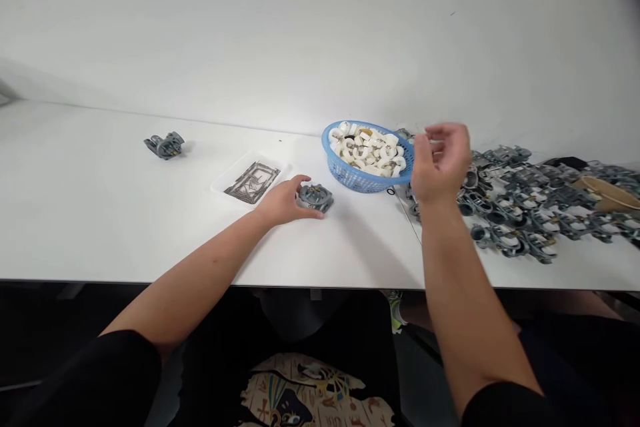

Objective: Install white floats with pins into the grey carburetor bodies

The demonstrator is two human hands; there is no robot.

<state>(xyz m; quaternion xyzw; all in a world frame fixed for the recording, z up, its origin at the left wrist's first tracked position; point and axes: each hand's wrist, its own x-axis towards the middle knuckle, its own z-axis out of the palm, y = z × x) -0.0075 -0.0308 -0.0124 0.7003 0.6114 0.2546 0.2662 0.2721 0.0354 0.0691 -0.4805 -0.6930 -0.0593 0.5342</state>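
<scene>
My left hand (286, 201) rests on the white table (100, 213) and grips a grey metal part (316, 197) by its left side. My right hand (440, 160) is raised above the table just right of a blue basket (350, 173) full of white ring-shaped pieces (367, 147). Its fingers are curled in a loose pinch; what they hold, if anything, is too small to make out. A heap of grey metal parts (525, 213) lies right of that hand.
A clear plastic tray (250, 180) with thin metal pieces sits left of my left hand. One lone grey part (165, 145) lies far left. A brown object (607, 192) rests on the heap. A white wall stands behind the table.
</scene>
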